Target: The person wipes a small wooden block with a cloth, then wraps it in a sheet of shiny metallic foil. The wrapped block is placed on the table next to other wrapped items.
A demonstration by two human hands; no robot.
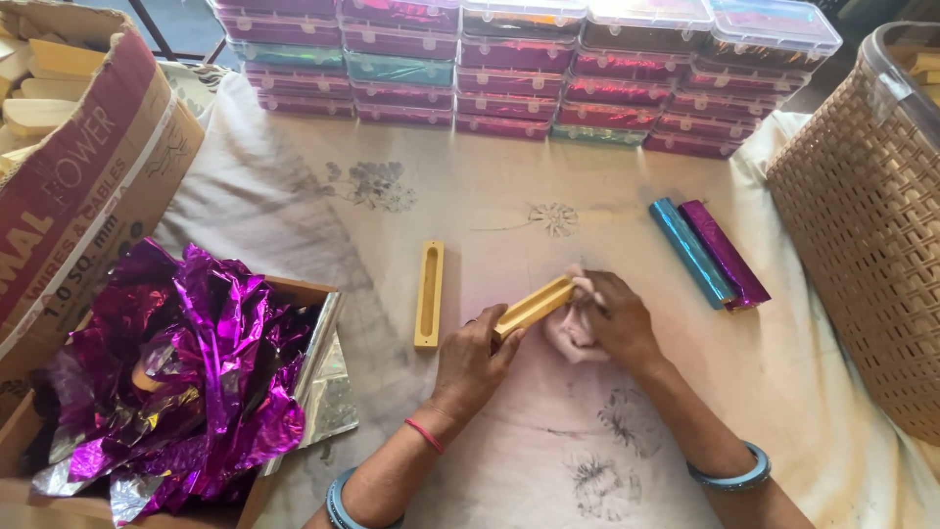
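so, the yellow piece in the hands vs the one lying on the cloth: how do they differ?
The held yellow piece is gripped by the left hand and angled diagonally; the loose yellow piece lies untouched, running straight up the view. The right hand presses a pinkish cloth wad against the held one's end; nothing touches the loose one. The loose one shows a long slot facing up; the held one's slot is not visible. Both are narrow yellow bars of similar build.

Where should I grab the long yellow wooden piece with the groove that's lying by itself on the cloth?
Probably at its middle, coming straight down from above. The long yellow grooved wooden piece lies flat on the cloth-covered table, groove up, pointing away from the person. It is narrow, so a thumb and fingers could pinch its two long sides. Bare cloth lies on both sides, and the left hand is nearest.
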